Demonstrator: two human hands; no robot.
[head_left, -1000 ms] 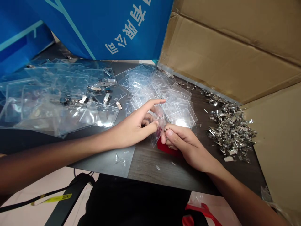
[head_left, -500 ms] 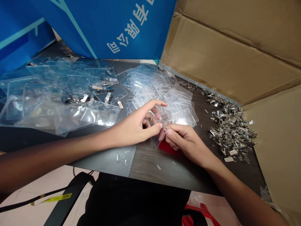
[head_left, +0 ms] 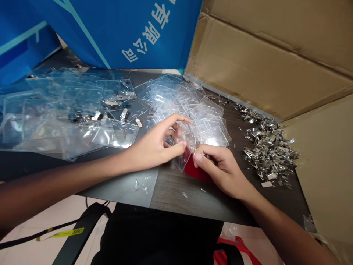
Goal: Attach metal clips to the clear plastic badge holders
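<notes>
My left hand (head_left: 168, 145) pinches a clear plastic badge holder (head_left: 181, 162) between thumb and fingers, its punched edge turned toward my right hand. Against that edge, my right hand (head_left: 222, 165) is closed on a metal badge clip (head_left: 205, 156), mostly hidden by the fingers. The clip's clear strap meets the holder near the slot; I cannot tell whether it passes through. Beneath both hands lies a red flat piece (head_left: 197, 171) on the table. Behind the left hand spreads a pile of clear badge holders (head_left: 162, 94) without visible clips.
Badge holders with clips attached (head_left: 55, 127) are heaped at the left. A mound of loose metal clips (head_left: 271, 143) sits at the right, beside cardboard walls (head_left: 248, 55). A blue printed panel (head_left: 110, 33) stands behind. Small clear plastic bits (head_left: 142, 186) lie near the table's front edge.
The badge holder has tilted, so its slotted edge shows more. My right fingers have shifted slightly, exposing some of the metal clip. The whole view has moved a little.
</notes>
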